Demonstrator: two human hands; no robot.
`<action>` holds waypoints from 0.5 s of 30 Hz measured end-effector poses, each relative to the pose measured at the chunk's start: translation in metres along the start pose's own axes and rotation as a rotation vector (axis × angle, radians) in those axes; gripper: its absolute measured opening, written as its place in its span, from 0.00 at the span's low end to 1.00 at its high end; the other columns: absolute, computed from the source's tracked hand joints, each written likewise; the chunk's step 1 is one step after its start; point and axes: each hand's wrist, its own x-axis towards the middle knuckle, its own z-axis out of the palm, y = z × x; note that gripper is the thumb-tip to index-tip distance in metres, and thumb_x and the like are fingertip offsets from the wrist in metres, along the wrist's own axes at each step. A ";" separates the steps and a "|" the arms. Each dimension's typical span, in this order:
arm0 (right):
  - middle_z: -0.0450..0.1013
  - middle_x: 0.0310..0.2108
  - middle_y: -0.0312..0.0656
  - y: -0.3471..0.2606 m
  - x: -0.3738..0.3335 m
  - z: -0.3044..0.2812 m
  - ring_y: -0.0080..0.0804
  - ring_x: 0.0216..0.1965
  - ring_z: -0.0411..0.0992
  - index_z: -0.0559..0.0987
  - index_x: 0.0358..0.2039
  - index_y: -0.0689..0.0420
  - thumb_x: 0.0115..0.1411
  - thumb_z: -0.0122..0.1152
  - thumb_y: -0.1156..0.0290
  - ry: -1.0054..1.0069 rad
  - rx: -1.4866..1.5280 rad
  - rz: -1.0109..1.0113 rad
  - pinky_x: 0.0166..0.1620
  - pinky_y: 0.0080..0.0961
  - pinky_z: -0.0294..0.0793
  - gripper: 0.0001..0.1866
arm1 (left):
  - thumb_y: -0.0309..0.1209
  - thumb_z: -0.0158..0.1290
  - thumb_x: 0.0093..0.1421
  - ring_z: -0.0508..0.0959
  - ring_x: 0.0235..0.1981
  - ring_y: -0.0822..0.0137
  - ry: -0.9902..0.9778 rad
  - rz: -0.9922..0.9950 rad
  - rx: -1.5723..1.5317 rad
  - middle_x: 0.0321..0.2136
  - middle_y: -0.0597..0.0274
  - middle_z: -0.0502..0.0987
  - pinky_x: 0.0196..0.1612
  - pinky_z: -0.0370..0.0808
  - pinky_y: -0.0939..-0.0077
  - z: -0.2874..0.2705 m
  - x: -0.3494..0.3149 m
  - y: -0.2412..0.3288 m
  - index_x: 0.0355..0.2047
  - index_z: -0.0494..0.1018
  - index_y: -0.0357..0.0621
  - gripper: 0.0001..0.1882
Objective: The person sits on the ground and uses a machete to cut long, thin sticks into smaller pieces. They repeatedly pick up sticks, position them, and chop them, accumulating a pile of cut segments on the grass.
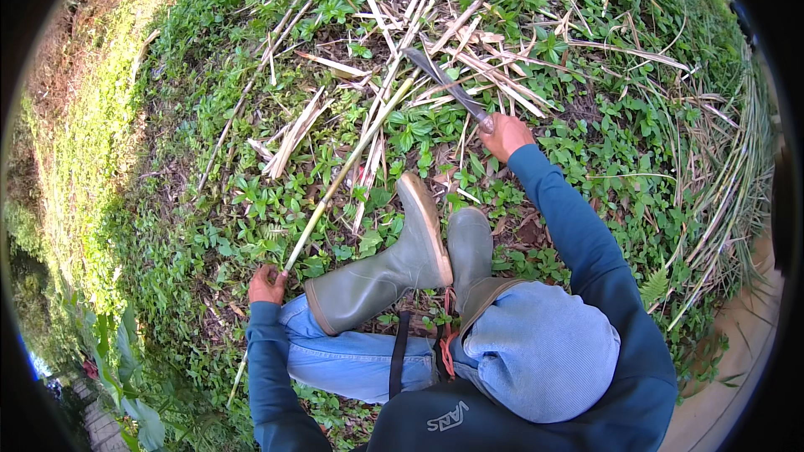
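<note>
My left hand is closed around a long, pale green-yellow cane stalk, which slants up to the right from beside my left knee. In my right hand is the handle of a machete, its dark curved blade pointing up and left. The blade's tip lies by the upper end of the stalk; whether they touch I cannot tell. Split strips of cane lie on the ground near the stalk and the blade.
Two green rubber boots on my legs are close below the stalk. Low green plants cover the ground. More split strips lie at the far middle, and a heap of thin green stalks is at the right. A pale paved edge runs at lower right.
</note>
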 end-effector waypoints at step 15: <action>0.75 0.30 0.58 -0.010 -0.021 0.016 0.55 0.34 0.75 0.78 0.38 0.56 0.51 0.58 0.59 -0.029 0.082 -0.083 0.43 0.45 0.73 0.17 | 0.41 0.57 0.54 0.75 0.24 0.46 0.003 0.149 -0.162 0.21 0.42 0.74 0.32 0.71 0.57 0.056 0.115 0.168 0.37 0.74 0.39 0.18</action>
